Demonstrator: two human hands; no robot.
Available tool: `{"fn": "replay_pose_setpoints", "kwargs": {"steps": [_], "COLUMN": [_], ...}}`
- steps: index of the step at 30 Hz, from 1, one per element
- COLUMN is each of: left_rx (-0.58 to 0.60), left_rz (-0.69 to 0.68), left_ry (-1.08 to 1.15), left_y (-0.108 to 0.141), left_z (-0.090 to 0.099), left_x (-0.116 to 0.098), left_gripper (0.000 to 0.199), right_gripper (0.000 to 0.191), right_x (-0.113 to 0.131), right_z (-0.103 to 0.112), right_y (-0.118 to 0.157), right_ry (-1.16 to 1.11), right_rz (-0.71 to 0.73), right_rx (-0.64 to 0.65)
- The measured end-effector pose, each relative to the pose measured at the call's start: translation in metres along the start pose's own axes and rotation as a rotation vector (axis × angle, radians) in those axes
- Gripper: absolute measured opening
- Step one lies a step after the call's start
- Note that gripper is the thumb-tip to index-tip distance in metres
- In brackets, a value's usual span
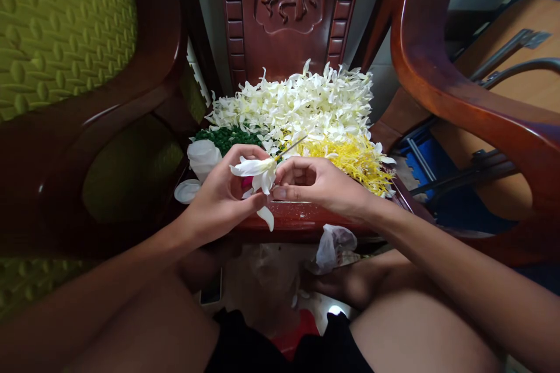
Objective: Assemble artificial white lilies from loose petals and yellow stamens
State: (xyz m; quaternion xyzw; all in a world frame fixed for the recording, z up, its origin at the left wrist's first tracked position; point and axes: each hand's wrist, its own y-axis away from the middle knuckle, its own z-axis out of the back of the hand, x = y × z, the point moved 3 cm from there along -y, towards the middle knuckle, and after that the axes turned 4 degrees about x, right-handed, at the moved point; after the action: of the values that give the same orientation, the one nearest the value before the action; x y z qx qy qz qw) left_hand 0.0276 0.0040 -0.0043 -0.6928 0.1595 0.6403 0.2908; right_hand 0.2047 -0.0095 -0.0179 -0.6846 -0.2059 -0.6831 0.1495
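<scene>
A white artificial flower with a yellow base sits between my hands, its thin stem pointing up and to the right. My left hand curls around the petals, thumb below and fingers behind. From the right, my right hand pinches at the flower's lower edge, thumb against index finger; the exact part in the pinch is hidden. One petal hangs under my left thumb. Just beyond lie a heap of white petals, a pile of yellow strands and a pile of small green pieces.
The piles rest on a carved dark-red wooden chair. A white cup and a small round lid stand left of my hands. Curved armrests flank both sides. A crumpled plastic bag lies below the seat's front edge.
</scene>
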Motion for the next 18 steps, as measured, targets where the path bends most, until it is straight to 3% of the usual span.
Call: {"fn": "replay_pose_setpoints", "kwargs": {"steps": [4, 11, 13, 18], "left_rx": [0.009, 0.035, 0.043, 0.004], "left_rz": [-0.022, 0.053, 0.087, 0.131], "left_ry": [-0.046, -0.113, -0.137, -0.131], "left_y": [-0.0006, 0.0010, 0.0020, 0.0021], "left_z": [-0.0025, -0.0008, -0.0001, -0.0012], "left_x": [-0.0024, 0.0033, 0.0056, 0.0039], "left_gripper": [0.037, 0.036, 0.036, 0.037], "right_gripper": [0.027, 0.014, 0.011, 0.010], "right_x": [-0.0008, 0.0013, 0.0026, 0.0064], "right_z": [0.0007, 0.0029, 0.0025, -0.0023], "right_y": [0.0019, 0.0037, 0.0044, 0.0107], "right_ry": [0.085, 0.301, 0.408, 0.614], "right_rz": [-0.045, 0.113, 0.219, 0.698], "right_rx": [0.077, -0.003, -0.009, -0.144]}}
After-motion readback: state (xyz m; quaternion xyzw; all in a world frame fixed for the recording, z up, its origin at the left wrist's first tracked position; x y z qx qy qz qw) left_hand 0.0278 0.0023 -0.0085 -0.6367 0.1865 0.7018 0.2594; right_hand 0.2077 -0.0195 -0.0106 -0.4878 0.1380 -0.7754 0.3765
